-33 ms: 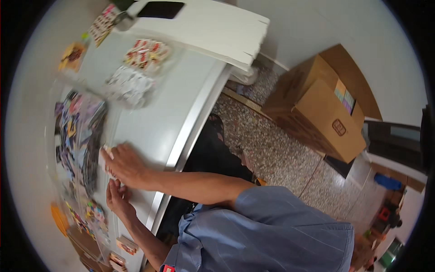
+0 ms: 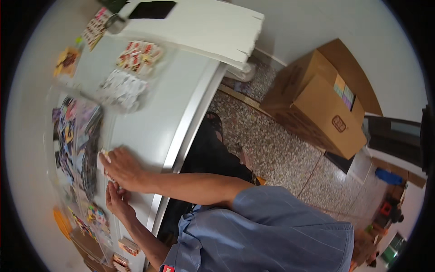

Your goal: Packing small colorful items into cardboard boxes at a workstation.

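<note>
My right hand (image 2: 123,168) rests low over the grey-white table (image 2: 145,131), its fingers closed over a small white packet or card with coloured print (image 2: 102,164). Most of that piece is hidden under the fingers. Just below, my left hand (image 2: 118,199) has its fingers curled, with thumb and fingertips meeting at the piece's lower end. Whether they grip it too is hard to see. Beyond both hands lies a clear plastic bag or tray holding a pile of colourful printed packets (image 2: 79,140).
Farther up the table are a bag of white pieces (image 2: 122,88), a bag of red-and-white packets (image 2: 139,56) and a dark phone (image 2: 152,10) on a white board (image 2: 208,29). Small card stacks (image 2: 129,246) lie near my left forearm. An open cardboard box (image 2: 317,104) stands at right.
The view has shifted slightly, so the table items sit a little to the left. Both hands keep nearly the same pose at the small white piece.
</note>
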Available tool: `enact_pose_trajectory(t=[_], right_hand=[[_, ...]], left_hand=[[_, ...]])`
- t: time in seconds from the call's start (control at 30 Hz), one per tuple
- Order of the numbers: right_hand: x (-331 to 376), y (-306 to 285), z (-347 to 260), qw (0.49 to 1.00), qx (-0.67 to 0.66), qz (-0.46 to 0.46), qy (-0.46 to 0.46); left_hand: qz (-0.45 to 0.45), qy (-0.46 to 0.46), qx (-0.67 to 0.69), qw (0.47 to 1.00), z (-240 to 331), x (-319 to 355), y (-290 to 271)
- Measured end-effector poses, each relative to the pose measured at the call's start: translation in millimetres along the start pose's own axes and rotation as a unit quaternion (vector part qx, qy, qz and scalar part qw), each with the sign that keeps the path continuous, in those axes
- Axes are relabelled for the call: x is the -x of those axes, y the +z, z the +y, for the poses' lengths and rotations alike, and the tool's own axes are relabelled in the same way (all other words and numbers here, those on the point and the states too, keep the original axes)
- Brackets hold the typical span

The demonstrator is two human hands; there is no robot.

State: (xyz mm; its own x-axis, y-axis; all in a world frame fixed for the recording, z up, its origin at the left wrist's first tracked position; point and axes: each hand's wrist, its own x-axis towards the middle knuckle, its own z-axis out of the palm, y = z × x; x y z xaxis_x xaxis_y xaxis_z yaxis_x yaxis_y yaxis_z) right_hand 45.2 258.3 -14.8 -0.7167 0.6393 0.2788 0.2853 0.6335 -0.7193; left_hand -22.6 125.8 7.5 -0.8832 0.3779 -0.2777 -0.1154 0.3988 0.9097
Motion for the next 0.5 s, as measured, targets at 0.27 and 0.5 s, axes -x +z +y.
enact_pose_trajectory(t=[0.27,0.5], right_hand=[[0,-30,17,0.989,-0.050,-0.133,-0.035],[8,-8,17,0.998,0.044,-0.016,-0.036]], left_hand=[[-0.010,-0.014,-0.035,0.999,1,-2,11],[-0.050,-0.029,-0.045,0.997,4,-14,2]])
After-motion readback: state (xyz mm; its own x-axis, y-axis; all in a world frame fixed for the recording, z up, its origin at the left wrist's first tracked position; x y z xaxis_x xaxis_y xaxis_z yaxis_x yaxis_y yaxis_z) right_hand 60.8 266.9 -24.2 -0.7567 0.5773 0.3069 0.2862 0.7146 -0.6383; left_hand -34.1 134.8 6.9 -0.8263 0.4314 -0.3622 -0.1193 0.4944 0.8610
